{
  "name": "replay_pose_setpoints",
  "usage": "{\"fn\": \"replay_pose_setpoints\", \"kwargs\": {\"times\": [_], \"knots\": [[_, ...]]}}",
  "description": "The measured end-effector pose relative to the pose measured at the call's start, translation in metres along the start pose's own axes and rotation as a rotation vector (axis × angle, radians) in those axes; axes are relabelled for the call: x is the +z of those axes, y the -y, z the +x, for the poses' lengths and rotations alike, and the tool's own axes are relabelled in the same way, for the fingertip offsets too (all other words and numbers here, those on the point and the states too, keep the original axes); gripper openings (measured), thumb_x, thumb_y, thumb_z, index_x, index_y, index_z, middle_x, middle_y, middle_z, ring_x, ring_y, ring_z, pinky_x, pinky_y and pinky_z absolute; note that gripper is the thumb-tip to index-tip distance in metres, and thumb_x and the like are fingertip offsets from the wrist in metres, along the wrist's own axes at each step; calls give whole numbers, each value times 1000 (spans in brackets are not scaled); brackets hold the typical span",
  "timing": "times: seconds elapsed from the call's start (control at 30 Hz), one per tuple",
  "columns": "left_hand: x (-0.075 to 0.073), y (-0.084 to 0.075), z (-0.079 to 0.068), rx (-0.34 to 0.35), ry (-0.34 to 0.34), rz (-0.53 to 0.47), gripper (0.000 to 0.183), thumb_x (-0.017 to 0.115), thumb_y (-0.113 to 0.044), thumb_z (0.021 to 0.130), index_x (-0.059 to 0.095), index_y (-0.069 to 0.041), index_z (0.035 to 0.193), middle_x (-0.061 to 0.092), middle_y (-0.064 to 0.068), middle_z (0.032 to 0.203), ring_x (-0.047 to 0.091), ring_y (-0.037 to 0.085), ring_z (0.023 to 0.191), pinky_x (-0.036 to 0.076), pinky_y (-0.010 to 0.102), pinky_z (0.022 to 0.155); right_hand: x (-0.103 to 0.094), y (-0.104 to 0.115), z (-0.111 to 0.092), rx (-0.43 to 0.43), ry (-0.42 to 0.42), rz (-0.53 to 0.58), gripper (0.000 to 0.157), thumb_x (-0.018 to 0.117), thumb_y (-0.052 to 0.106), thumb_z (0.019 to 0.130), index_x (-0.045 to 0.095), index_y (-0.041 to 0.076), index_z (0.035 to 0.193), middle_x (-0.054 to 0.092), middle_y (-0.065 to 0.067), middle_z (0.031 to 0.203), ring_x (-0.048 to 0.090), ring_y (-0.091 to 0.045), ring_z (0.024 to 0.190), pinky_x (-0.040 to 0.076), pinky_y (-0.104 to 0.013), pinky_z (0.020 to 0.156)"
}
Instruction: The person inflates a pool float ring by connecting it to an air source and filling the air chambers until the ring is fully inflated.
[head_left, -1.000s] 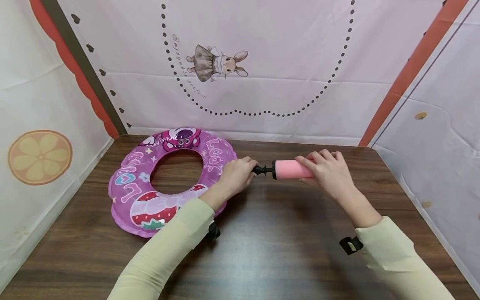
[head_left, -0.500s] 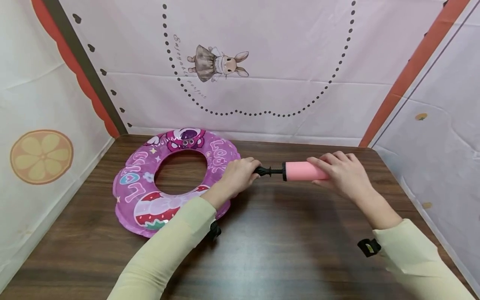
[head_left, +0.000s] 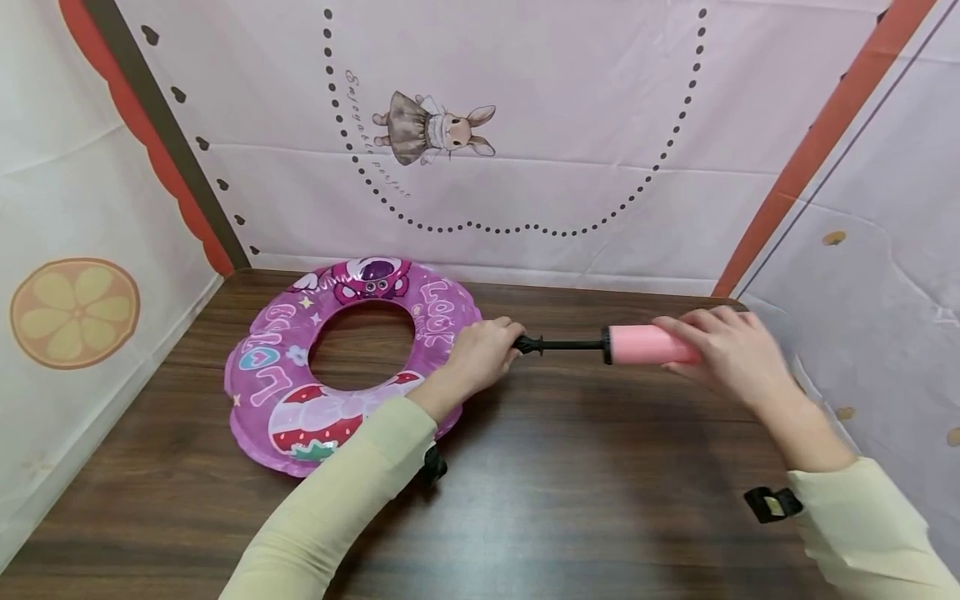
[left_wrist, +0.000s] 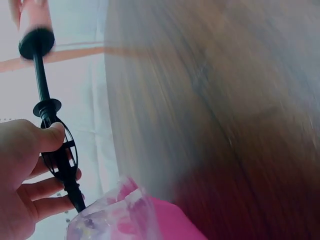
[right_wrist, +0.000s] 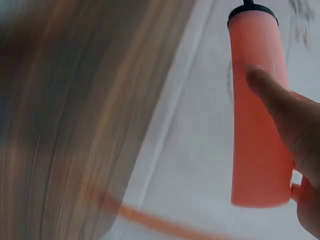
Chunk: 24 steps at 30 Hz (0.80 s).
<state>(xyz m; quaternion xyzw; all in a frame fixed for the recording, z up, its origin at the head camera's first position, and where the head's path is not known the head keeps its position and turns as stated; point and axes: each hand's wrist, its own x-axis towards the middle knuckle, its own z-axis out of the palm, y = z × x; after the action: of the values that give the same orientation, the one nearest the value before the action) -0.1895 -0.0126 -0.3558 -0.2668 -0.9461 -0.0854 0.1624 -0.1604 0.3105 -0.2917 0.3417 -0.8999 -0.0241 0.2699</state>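
Observation:
A purple inflatable swim ring (head_left: 442,312) with strawberry and bear prints lies at the left of the table. At its right side my left hand (head_left: 483,354) grips the black handle (left_wrist: 61,162) of a hand air pump, thumb on one side and fingers round the other. The handle's narrow tip meets the ring's clear plastic in the left wrist view. My right hand (head_left: 731,350) holds the pump's pink barrel (head_left: 637,344), thumb laid along it in the right wrist view. Between the hands a long stretch of black rod (head_left: 573,345) shows, the pump lying roughly level.
Under everything is a dark wood-grain table (head_left: 555,508). Printed cloth walls stand along its back (head_left: 570,192) and both sides, the right one (head_left: 862,317) close past my right hand. A black strap piece (head_left: 772,504) sits at my right sleeve.
My right hand has moved right with the pink barrel, drawing out much more of the black rod. My left hand stays on the handle; the ring has shifted slightly right.

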Motion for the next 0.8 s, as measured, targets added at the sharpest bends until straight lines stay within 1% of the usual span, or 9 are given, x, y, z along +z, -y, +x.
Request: {"fn": "replay_pose_setpoints", "kwargs": {"times": [0.07, 0.13, 0.27, 0.43, 0.5, 0.6, 0.8], "knots": [[0, -3, 0, 11, 0, -8, 26, 68, -24, 82, 64, -12, 105, 65, 2, 94, 64, 23, 74, 54, 34, 61, 7, 14, 11, -30, -6, -25, 57, 72, 52, 70, 62, 17, 114, 64, -11, 91, 56, -33, 85, 40, -46, 62], [1, -4, 0, 16, -7, -2, 25, 68, -24, 82, 64, -12, 104, 65, 2, 93, 64, 23, 73, 54, 33, 61, 13, 27, 21, -46, -9, -55, 59, 82, 34, 60, 62, 17, 113, 63, -11, 90, 56, -32, 84, 40, -45, 60], [1, -6, -2, 20, -22, -6, 24, 69, -23, 81, 65, -11, 102, 65, 3, 91, 63, 21, 71, 53, 32, 60, 20, 45, 37, -66, -23, -96, 56, 84, 27, 60, 63, 18, 111, 62, -10, 88, 56, -32, 83, 42, -45, 61], [0, -7, -4, 22, -37, -23, 24, 70, -23, 81, 66, -11, 101, 64, 2, 89, 62, 21, 69, 53, 32, 58, 25, 54, 45, -84, -21, -115, 56, 83, 33, 61, 62, 20, 111, 61, -9, 88, 56, -31, 84, 43, -45, 62], [0, -7, -4, 16, -44, -29, 23, 69, -23, 81, 66, -12, 100, 64, 2, 88, 63, 21, 70, 52, 33, 58, 25, 53, 44, -76, -16, -112, 58, 83, 37, 61, 63, 21, 112, 62, -8, 88, 56, -30, 84, 43, -45, 62], [-2, -8, -3, 4, -43, -34, 23, 69, -25, 81, 65, -12, 100, 64, 2, 88, 63, 21, 71, 53, 34, 57, 23, 48, 41, -59, -3, -87, 59, 83, 37, 60, 63, 22, 113, 62, -8, 90, 56, -30, 85, 42, -44, 63], [-5, -6, -2, -28, 8, -19, 26, 68, -27, 82, 64, -13, 104, 65, 2, 91, 64, 22, 73, 53, 34, 59, 14, 31, 26, -24, 21, -39, 63, 84, 36, 58, 61, 22, 116, 63, -8, 92, 56, -32, 85, 41, -44, 63]]}}
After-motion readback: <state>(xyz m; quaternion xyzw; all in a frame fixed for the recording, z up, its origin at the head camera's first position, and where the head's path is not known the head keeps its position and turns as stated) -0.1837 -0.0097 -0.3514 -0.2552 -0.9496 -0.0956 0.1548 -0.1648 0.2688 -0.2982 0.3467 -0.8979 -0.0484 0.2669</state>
